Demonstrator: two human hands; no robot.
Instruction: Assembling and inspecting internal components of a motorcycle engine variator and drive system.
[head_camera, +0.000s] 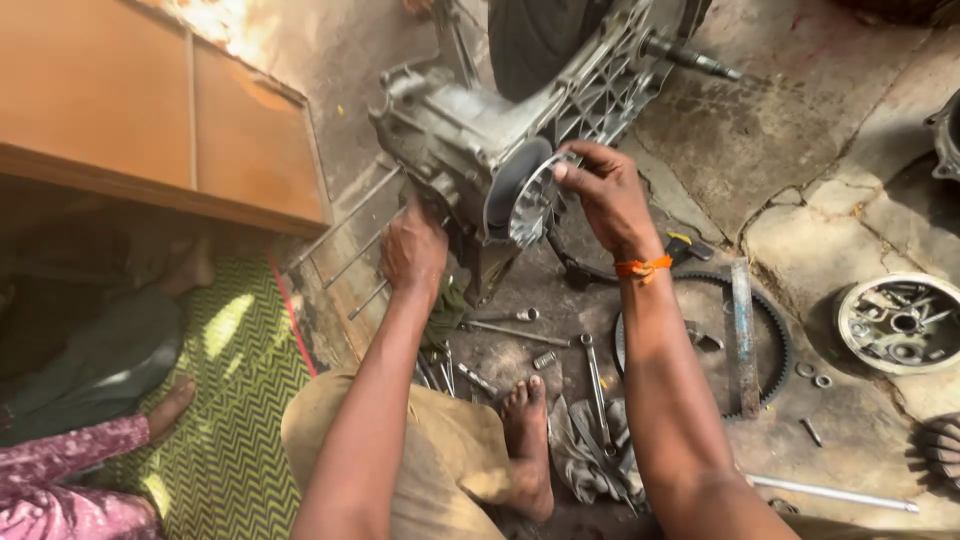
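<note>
Your right hand (605, 195) has its fingers (572, 172) closed on the rim of the finned pulley disc (530, 200), which sits on the near face of the engine casing (470, 140), far of centre on the concrete floor (800, 130). Your left hand (412, 250) presses against the lower left side of that casing; its fingers are hidden behind the housing, so I cannot tell whether they are curled round anything or simply bracing.

Judge the casing as heavy and rigid: cast metal, ribbed, with a bare shaft (690, 58) sticking out at the far right. It probably will not shift under a light push, so the bracing hand looks well placed low on the body, where the wall is thick. The disc is far lighter, stiff, and likely greasy; its thin fins could nick fingertips or bend if levered, so the outer rim, held at opposite points, seems the safest place to take it.

Near you lie loose spanners (595, 375) and a rag (585, 450) beside your bare foot (527, 440). To the right a toothed drive belt (775, 340) circles a flat metal bar (745, 340), with a round clutch housing (900, 322) further right. A green patterned mat (235, 400) lies to the left, below a wooden panel (150, 110).
</note>
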